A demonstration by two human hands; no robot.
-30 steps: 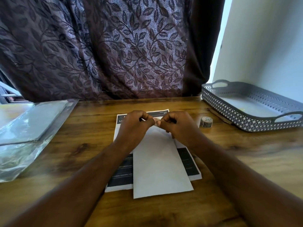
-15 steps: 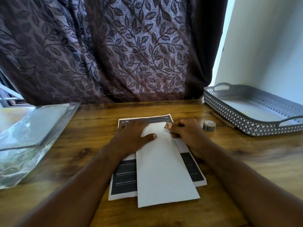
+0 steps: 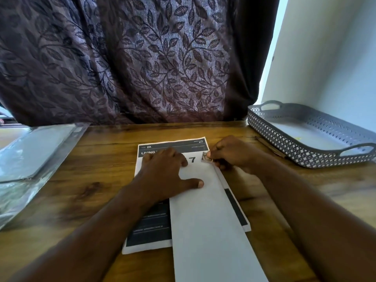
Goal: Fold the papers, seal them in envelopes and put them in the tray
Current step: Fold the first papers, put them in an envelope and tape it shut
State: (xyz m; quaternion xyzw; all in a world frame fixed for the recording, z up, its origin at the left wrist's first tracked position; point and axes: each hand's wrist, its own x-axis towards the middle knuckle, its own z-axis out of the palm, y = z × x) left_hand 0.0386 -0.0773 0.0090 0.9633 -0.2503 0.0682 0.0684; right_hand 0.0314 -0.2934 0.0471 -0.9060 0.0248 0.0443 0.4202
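Grip first: thumb and forefinger of right hand (image 3: 234, 157) pinched together on a small scrap of tape (image 3: 206, 156), hand low over the bench (image 3: 91, 180). Tape held right at the far right corner of envelope (image 3: 207, 231), touching it or just above, hard to tell which. Left hand (image 3: 164, 178) spread flat on the envelope's far end, fingers straight, thumb out toward the middle, pressing it down onto papers (image 3: 173, 144) beneath. Envelope long and narrow, long axis running from the near edge of the bench roughly straight away toward the curtain (image 3: 122, 68). Far short edge just inward and to the left of the grip, so probably only a short move leftward across that edge needed to lay the tape. Flap hidden under the left hand, closed or not impossible to say. Step in hand, by the look of it: sealing. Papers flat and unfolded under the envelope, printed side up, showing past it on the left, on the right and at the far end. Tray (image 3: 305, 157) well apart to the right and farther back, on the right hand's side, hence likely the nearer hand for the later drop. Risks worth minding: tape curling onto a fingertip, or envelope sliding on the papers with the left hand lifted too soon. Clear plastic sleeve (image 3: 30, 151) off at the left edge.
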